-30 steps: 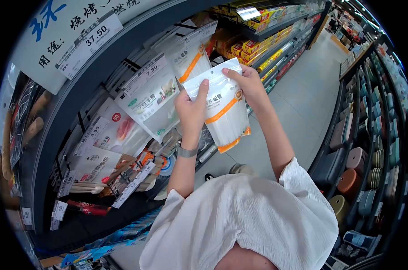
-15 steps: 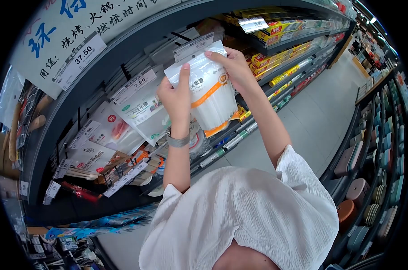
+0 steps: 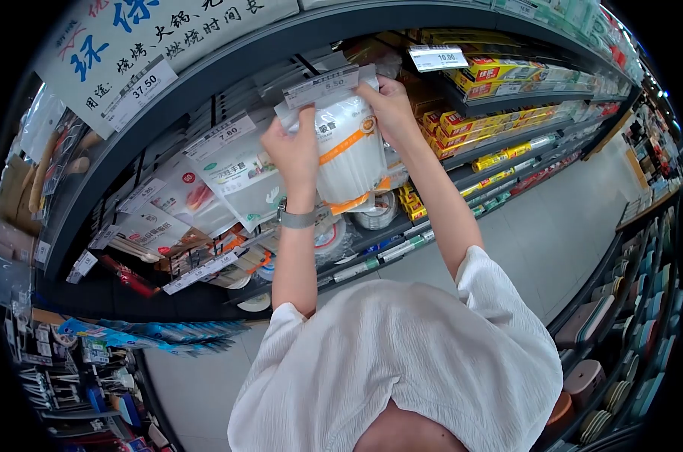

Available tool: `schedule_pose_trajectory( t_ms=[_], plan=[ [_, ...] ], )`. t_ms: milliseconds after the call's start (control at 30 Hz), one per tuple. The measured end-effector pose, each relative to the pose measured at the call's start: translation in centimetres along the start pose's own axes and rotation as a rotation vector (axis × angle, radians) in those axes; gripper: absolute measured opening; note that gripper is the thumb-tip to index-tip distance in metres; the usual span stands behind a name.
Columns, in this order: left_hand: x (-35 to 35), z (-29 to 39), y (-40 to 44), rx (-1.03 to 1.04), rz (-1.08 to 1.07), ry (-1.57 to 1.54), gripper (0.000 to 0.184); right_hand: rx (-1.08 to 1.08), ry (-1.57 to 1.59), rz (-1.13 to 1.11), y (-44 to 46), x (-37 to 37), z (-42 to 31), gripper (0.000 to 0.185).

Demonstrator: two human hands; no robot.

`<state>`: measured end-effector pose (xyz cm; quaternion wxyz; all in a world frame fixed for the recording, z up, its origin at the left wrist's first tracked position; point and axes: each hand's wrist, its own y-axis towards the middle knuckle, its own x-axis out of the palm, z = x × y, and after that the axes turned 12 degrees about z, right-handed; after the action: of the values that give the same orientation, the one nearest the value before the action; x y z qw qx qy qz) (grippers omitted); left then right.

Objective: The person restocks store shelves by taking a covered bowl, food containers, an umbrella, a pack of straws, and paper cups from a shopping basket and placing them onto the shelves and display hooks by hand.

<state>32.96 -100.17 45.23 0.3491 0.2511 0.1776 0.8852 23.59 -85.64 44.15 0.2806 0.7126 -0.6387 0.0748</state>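
- At the left of the centre, above the middle of the frame, the left hand (image 3: 292, 151) has its grip closed to a pinch, thumb uppermost, on the upper left corner of a white packet (image 3: 347, 158) with an orange band; its fingers are mostly hidden. The forearm rises almost upright from the sleeve, a watch (image 3: 296, 219) on the wrist. Packets under the 7.80 price tag (image 3: 221, 138) hang just to its left.
- In the upper middle of the frame, the packet hangs nearly upright between both hands, its top edge partly behind the 5.50 price tag (image 3: 320, 87).
- Right of it, the right hand (image 3: 390, 111) also has a closed grip, thumb pressed on the packet's upper right corner. The forearm slants up and leftward, with yellow boxes (image 3: 481, 126) on shelves to its right.
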Motion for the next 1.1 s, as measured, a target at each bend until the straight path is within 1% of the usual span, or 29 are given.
schedule_pose_trajectory(
  t_ms=[133, 167, 233, 333, 467, 533, 667, 733, 867, 933, 967, 1033, 1100],
  plan=[
    [0.2, 0.2, 0.0, 0.127, 0.005, 0.023, 0.021, -0.026, 0.013, -0.013, 0.5, 0.3, -0.3, 0.024],
    [0.2, 0.2, 0.2, 0.128, 0.009, 0.027, 0.021, -0.022, 0.015, -0.017, 0.9, 0.3, -0.2, 0.024],
    [0.3, 0.2, 0.3, 0.099, 0.016, 0.033, 0.02, -0.031, -0.093, 0.054, 1.3, 0.7, 0.0, 0.026],
    [0.5, 0.4, 0.2, 0.082, 0.045, 0.003, 0.02, -0.01, -0.035, 0.036, 1.0, 1.0, -0.3, 0.027],
    [0.2, 0.3, 0.1, 0.1, 0.061, 0.043, 0.019, -0.006, -0.083, 0.011, 1.1, 1.0, -0.2, 0.027],
    [0.1, 0.0, 0.1, 0.132, 0.098, 0.064, 0.018, -0.079, -0.164, 0.014, 1.3, 0.9, 0.3, 0.026],
    [0.2, -0.2, 0.0, 0.14, 0.098, 0.001, 0.017, -0.108, -0.129, -0.008, 0.9, 1.0, 0.3, 0.024],
    [0.4, 0.2, -0.1, 0.186, 0.109, 0.013, 0.017, -0.147, -0.133, -0.019, 0.6, 1.1, 0.1, 0.023],
    [0.2, 1.2, 0.0, 0.216, 0.053, 0.069, 0.017, -0.09, -0.045, -0.009, 0.4, 1.2, -0.4, 0.022],
    [0.3, 1.2, 0.2, 0.24, 0.04, 0.005, 0.019, -0.038, -0.013, -0.051, 0.8, 1.0, -0.6, 0.023],
    [0.2, 0.8, 0.4, 0.238, 0.039, 0.004, 0.019, -0.038, -0.014, -0.05, 1.0, 0.8, -0.5, 0.023],
    [-0.1, 0.0, 0.9, 0.146, 0.03, -0.015, 0.019, -0.019, -0.038, -0.102, 1.3, 0.5, -0.3, 0.023],
    [-0.1, -0.1, 0.8, 0.127, 0.029, -0.024, 0.019, -0.023, -0.038, -0.099, 1.1, 0.5, -0.2, 0.022]
  ],
)
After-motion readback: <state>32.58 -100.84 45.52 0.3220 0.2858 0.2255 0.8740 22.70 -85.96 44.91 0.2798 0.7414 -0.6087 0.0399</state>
